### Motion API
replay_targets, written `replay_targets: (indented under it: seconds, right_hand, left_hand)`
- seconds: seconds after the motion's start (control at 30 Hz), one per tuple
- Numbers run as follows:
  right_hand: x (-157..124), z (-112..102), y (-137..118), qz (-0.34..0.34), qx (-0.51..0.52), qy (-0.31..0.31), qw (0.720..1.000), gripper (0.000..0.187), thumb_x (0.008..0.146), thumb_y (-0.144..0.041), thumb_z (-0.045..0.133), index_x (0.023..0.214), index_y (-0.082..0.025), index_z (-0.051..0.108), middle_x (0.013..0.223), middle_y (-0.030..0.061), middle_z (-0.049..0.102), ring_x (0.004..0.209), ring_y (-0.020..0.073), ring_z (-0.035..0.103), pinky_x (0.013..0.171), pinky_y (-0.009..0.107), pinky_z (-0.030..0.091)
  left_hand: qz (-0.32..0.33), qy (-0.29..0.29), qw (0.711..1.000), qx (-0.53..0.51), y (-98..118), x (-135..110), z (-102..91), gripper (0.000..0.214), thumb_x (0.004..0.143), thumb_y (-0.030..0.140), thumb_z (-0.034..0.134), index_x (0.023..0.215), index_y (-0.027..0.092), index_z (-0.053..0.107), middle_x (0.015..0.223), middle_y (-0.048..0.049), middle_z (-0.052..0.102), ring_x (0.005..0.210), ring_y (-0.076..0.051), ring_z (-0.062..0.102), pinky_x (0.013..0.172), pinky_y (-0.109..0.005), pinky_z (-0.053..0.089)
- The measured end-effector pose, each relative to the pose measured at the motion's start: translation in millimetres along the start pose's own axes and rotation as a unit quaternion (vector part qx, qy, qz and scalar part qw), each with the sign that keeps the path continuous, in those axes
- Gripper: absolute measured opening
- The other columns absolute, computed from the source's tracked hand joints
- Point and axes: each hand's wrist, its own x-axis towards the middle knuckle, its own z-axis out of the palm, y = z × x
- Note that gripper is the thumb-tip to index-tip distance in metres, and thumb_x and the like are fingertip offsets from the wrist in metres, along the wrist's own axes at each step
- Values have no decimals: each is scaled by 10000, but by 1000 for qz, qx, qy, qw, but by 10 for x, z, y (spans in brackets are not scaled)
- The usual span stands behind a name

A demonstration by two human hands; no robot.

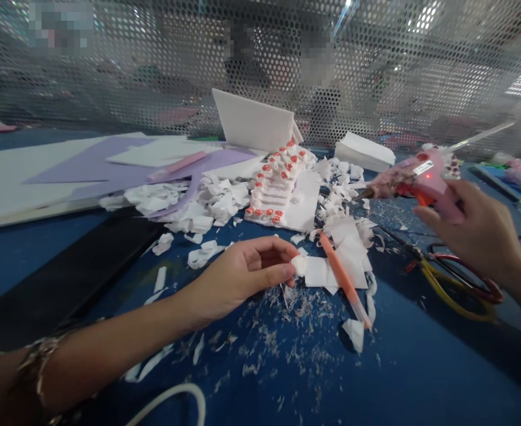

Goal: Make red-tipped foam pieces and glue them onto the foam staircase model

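Sheets of purple paper (109,165) are lying left of the stepped foam model (282,189). Left hand (243,272) is resting in front of the model, thumb and fingertips pinching a small white foam piece (299,264). Orange pen (343,275) is lying front-right of the model. Right hand (478,231) is gripping a pink glue gun (420,177) right of the model, nozzle pointing toward it, red light glowing. Scissors (456,278) are lying below that hand.

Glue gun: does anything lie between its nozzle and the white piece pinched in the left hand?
Only loose white scraps on the table lie between the glue gun and the white piece in the left hand; an orange pen lies beside the piece.
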Motion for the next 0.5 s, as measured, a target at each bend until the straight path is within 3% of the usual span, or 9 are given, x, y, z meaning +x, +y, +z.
replay_targets:
  seconds: [0.17,0.3,0.4,0.5]
  right_hand:
    - [58,124,375,66,-33,-92,993,420,709,-606,491,833,-205,502,669,1,508,562,131,434,532,232,304]
    - [10,163,631,100,-72,-128,984,453,682,-665,465,785,-223,456,637,-1,495,531,137,409,524,242,308]
    - [-15,187,792,110,-99,-171,974,498,671,-720,417,726,-225,413,576,-8,463,469,130,363,479,242,280]
    - [-24,228,906,105,-109,-206,967,516,676,-735,390,703,-220,394,593,2,486,465,133,385,469,241,279]
  left_hand:
    - [16,12,1000,24,-3,-7,-20,143,742,293,661,841,202,610,721,47,608,659,-43,570,643,-113,447]
    - [21,69,993,93,100,8,-56,186,731,334,650,855,201,609,768,27,617,701,-69,574,665,-141,468]
    - [44,125,972,195,255,48,-104,223,731,358,634,893,208,604,852,9,635,742,-98,586,659,-170,484]
    - [75,141,939,304,416,113,-145,242,734,371,625,912,208,611,898,-7,650,786,-126,601,699,-205,496]
